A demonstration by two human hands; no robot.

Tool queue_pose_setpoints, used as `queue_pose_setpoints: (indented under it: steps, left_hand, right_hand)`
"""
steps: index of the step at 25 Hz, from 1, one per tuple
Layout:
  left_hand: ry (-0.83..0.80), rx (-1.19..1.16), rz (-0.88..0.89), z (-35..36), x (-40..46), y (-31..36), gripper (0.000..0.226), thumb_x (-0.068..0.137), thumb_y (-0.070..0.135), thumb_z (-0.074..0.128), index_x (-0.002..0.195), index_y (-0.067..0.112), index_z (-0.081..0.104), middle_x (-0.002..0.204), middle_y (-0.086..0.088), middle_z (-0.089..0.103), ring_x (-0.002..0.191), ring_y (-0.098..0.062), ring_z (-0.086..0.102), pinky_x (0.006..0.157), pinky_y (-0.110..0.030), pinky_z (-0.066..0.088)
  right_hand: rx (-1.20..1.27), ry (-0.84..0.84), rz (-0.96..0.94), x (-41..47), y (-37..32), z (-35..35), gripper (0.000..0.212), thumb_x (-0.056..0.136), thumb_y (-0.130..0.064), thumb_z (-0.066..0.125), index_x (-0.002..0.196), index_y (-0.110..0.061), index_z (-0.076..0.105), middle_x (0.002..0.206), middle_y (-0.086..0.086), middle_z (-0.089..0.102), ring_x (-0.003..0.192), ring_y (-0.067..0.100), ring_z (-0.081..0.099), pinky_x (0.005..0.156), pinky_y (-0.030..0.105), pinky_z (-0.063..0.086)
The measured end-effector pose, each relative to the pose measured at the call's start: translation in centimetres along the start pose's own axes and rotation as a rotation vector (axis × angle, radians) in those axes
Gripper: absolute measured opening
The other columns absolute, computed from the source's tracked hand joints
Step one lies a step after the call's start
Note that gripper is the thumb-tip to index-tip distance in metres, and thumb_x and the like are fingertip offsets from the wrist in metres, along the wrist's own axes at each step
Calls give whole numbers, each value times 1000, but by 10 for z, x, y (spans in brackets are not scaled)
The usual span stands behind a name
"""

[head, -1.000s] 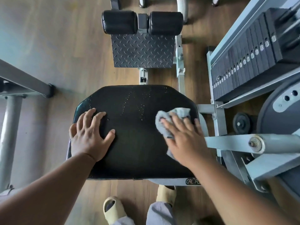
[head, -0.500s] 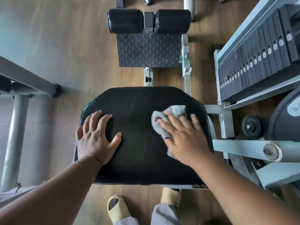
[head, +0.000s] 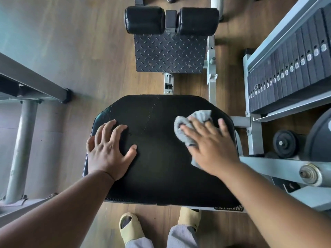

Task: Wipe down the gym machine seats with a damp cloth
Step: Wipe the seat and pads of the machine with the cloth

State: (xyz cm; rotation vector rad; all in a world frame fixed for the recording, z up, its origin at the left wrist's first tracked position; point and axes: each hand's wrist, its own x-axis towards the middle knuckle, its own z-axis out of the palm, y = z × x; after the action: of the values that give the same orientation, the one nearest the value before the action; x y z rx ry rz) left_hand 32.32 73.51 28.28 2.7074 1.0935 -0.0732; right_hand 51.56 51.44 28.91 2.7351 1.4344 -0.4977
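Your right hand point(head: 211, 145) presses grey cloth point(head: 189, 126) flat-fingered onto black seat point(head: 161, 167); your left hand point(head: 109, 149) rests splayed, holding nothing. Frame label point(head: 229, 208) unreadable.

crumpled grey damp cloth point(head: 192, 122) mostly tucked under the right hand point(head: 213, 147), can't see how far it spreads | white label on the black padded seat point(head: 161, 158) front edge is half cut off by the forearm, maybe a brand name, unreadable | grey steel weight stack point(head: 290, 68) runs off the right edge, plate numbers too tiny
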Motion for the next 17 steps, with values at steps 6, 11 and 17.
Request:
queue_pose_setpoints:
  steps: [6,11,17]
  left_hand:
    - [-1,16,3,1,2,-2,61,78,63,48,133,38,44,151,7,34,143,-19,26,115,-45,17]
    - [-6,5,-5,-1,1,-1,61,76,62,49,132,38,44,150,8,33,142,-19,27,113,-45,19]
    - [-5,4,1,-2,1,0,61,76,62,49,132,38,45,150,7,34,142,-20,28,112,-45,20]
  right_hand:
    - [119,7,191,107,-30,-9,57,99,-50,27,155,-43,18,165,-3,19,148,30,21,120,57,0]
    - [18,-4,-100,6,-27,2,59,95,-52,26,153,-42,29,162,-5,28,142,27,36,120,59,7]
    - [75,-16,167,103,-13,-10,57,100,-50,24,156,-41,15,165,-5,19,149,28,20,120,59,-3]
